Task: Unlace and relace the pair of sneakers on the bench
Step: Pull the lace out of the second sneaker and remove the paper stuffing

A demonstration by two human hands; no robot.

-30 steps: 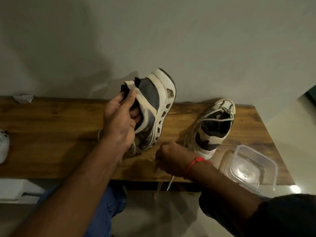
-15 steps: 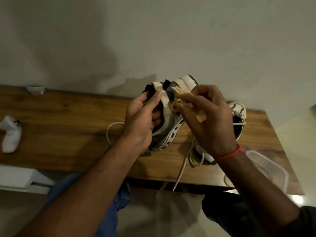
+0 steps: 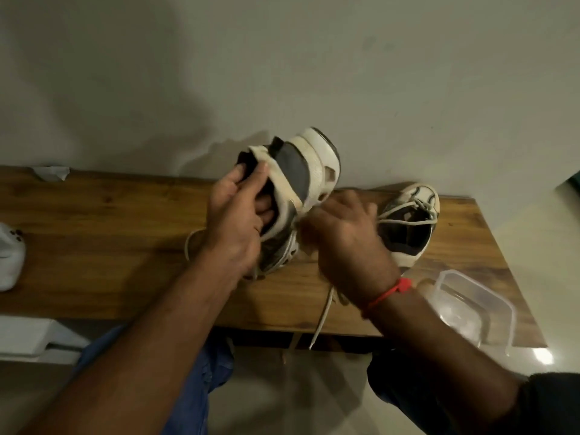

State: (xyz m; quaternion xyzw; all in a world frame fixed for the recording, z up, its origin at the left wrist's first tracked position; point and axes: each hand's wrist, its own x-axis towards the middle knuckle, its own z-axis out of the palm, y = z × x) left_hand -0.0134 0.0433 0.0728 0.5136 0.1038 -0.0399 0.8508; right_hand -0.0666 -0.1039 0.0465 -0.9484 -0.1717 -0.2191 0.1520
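— Moved since the earlier frame: right hand (image 3: 342, 233), down from the upper part of the held sneaker (image 3: 301, 196) to beside its lower side; blurred.

— Its grip?

— Cannot tell; fingers blurred, white lace (image 3: 323, 315) trails from under it over the worktop (image 3: 110, 233) edge.

— Left hand (image 3: 238, 221)?

— Grasping the held sneaker at its collar, fingers inside the opening, shoe tilted up on its heel, sole to the right.

— Second sneaker (image 3: 408, 227)?

— On the worktop, right of the hands, laced.

— Other items?

— Clear plastic container (image 3: 477, 309), near right corner. White object (image 3: 9, 255), left edge.
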